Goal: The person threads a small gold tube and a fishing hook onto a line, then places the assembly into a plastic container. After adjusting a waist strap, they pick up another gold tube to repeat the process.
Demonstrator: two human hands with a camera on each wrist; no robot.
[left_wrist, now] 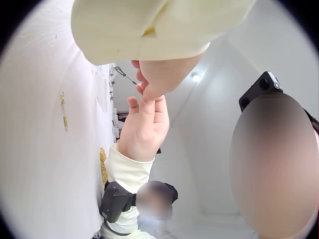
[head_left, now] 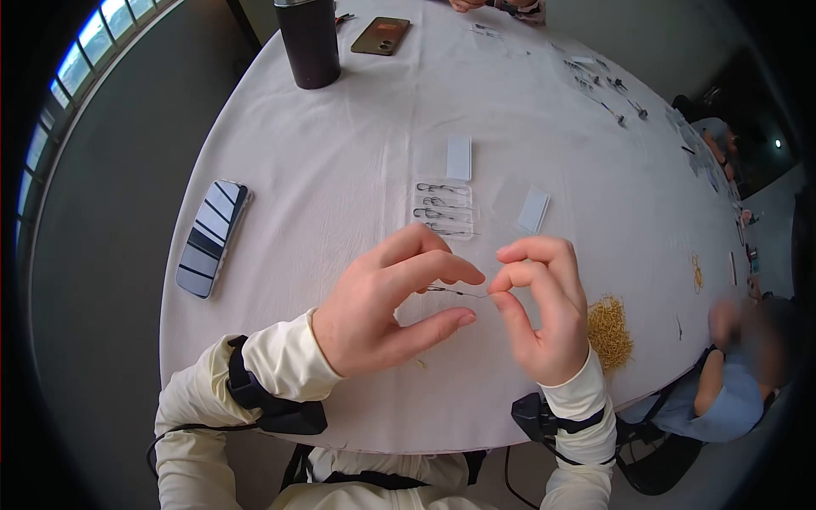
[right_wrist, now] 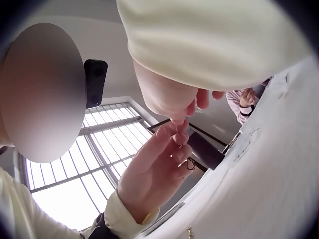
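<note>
Between the hands runs a thin dark looped wire (head_left: 450, 291), its loop (left_wrist: 119, 71) sticking out past the fingers in the left wrist view. My right hand (head_left: 548, 319) pinches the wire's thin end between thumb and forefinger. Over the wire, my left hand (head_left: 391, 297) has its forefinger and thumb spread apart, fingertips close to those of the right. In the right wrist view the loop (right_wrist: 191, 164) shows beside the left fingers. Just beyond the left hand lies a clear plastic case (head_left: 444, 208) with several similar dark looped wires in rows.
A pile of small gold pieces (head_left: 610, 333) lies right of my right hand. White cards (head_left: 459, 158) lie behind the case. A phone (head_left: 212, 238) is at left, a dark tumbler (head_left: 308, 42) and another phone (head_left: 381, 36) at the back. Other people sit around the table.
</note>
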